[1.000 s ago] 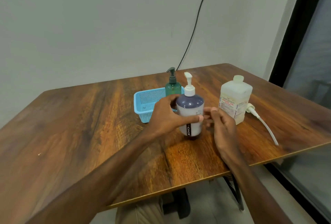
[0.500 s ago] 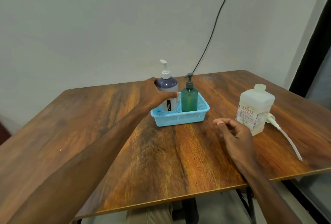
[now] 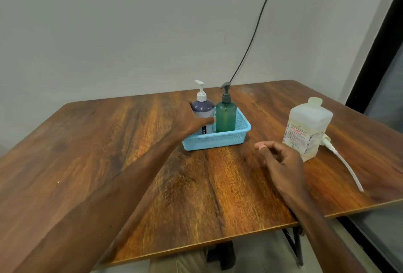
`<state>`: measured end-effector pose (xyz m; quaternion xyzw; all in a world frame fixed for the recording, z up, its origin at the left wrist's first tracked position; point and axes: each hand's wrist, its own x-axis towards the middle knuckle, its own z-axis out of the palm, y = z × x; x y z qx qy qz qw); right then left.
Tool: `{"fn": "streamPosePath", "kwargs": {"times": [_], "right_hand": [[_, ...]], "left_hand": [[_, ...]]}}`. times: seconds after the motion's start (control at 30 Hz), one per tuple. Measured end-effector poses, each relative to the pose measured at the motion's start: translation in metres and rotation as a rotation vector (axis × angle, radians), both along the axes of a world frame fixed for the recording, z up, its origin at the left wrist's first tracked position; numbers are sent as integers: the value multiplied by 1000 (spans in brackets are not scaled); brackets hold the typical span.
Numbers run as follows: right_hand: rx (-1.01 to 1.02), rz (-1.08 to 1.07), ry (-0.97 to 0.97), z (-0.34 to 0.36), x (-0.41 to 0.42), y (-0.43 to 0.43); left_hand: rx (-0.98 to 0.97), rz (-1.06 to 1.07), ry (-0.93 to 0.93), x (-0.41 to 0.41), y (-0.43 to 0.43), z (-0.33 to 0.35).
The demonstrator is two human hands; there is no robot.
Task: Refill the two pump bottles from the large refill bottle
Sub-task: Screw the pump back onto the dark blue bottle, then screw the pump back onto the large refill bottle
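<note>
A brown wooden bench [image 3: 109, 141] with streaked grain carries a light blue perforated plastic basket [image 3: 214, 140] at 12 o'clock. A translucent white square plastic refill bottle [image 3: 307, 128] stands upright at 2 o'clock. Just beside it, at 3 o'clock, a white plastic pump head with long dip tube [image 3: 346, 163] lies flat.

Wooden table [image 3: 98, 141], plain wall [image 3: 109, 32], perhaps window [image 3: 392, 89].

The left hand [image 3: 189, 123], gripping the purple pump bottle [image 3: 204, 109], covers its lower left side and most of its label. The blue basket [image 3: 218, 140] hides the bases of that bottle and the green pump bottle [image 3: 225, 117]. The fine print on the refill bottle [image 3: 309, 124] is too small to read.
</note>
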<state>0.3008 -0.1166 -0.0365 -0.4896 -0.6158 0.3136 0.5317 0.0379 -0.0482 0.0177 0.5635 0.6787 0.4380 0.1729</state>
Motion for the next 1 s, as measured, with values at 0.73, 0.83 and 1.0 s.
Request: {"fn": "streamPosePath", "kwargs": {"times": [0.73,0.83,1.0], "right_hand": [[154,-91,89,18,30,-22],[316,-159,187,31,68,-34],[250,-473,61,43,128,-12]], "left_hand": [[513,-335,97,153,-80,-13],[507,-358,39,172,-66,-15],[208,-329,86,201,-46,-27]]}}
